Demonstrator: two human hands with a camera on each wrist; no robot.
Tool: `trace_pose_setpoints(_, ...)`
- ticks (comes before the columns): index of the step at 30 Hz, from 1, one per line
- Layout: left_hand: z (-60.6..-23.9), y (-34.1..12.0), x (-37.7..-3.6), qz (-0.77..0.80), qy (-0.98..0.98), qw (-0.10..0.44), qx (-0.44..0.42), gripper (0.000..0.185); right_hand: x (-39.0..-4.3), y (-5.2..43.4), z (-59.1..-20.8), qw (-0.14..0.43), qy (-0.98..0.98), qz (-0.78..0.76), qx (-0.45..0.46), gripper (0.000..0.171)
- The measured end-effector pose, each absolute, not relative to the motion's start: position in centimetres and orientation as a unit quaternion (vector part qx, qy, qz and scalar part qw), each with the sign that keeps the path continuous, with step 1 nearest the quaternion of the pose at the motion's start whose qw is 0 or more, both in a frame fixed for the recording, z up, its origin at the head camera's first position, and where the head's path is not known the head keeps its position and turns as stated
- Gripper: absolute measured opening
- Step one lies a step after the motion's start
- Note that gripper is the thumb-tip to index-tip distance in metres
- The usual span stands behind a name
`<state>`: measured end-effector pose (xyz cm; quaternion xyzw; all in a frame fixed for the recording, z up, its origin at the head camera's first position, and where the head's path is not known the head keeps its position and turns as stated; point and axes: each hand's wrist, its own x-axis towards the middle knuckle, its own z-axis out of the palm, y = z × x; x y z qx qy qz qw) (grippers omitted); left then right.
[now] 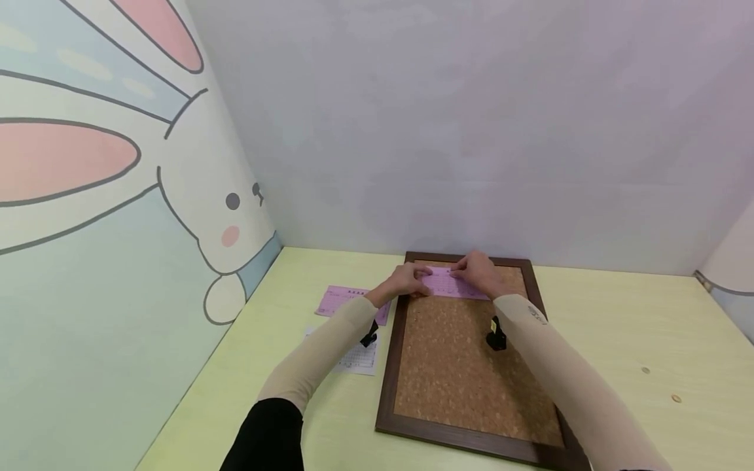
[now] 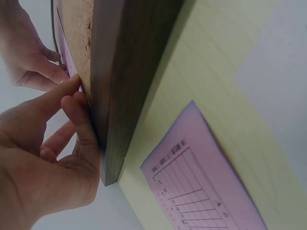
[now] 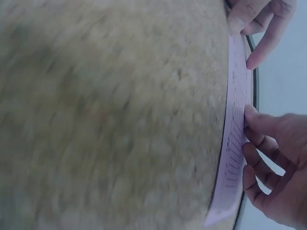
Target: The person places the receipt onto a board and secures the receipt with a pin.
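Observation:
A pink printed form (image 1: 450,286) lies across the upper end of a cork board (image 1: 465,366) with a dark wooden frame (image 1: 391,373). My left hand (image 1: 405,280) is at the form's left end, thumb and index finger spread across it and pressing on it. At the form's top edge, right of its middle, my right hand (image 1: 480,271) pinches the paper between thumb and bent fingers. The right wrist view shows the right thumb (image 3: 256,115) on the form's edge, with anything small under the fingertips hidden.
Another pink form (image 1: 344,299) and a white printed sheet (image 1: 356,358) lie on the pale table left of the board, partly covered by my left arm. Two small round brass-coloured pieces, one nearer (image 1: 676,398), one farther (image 1: 645,370), lie on the right. A wall (image 1: 471,163) rises behind.

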<state>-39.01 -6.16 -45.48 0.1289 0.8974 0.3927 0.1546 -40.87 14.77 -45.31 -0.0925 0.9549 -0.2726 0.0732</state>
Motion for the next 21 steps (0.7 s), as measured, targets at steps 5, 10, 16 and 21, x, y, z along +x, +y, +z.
trace_pose_setpoints(5, -45.5, -6.3, -39.1, 0.395, 0.895, 0.154, 0.137, 0.051, -41.1, 15.2, -45.2, 0.087, 0.959, -0.204, -0.174, 0.029)
trace_pose_setpoints(10, -45.3, -6.4, -39.1, 0.396, 0.895, 0.155, 0.138, 0.052, -41.1, 15.5, -45.0, 0.097, 0.952, -0.206, -0.205, 0.033)
trace_pose_setpoints(16, -45.3, -6.4, -39.0, 0.397, 0.895, 0.154, 0.129, 0.052, -40.6, 16.3, -45.0, 0.094, 0.941, -0.224, -0.237, 0.037)
trace_pose_setpoints(21, -45.3, -6.2, -38.8, 0.394, 0.897, 0.157, 0.125, 0.051, -39.7, 17.7, -44.5, 0.08, 0.925, -0.268, -0.256, 0.041)
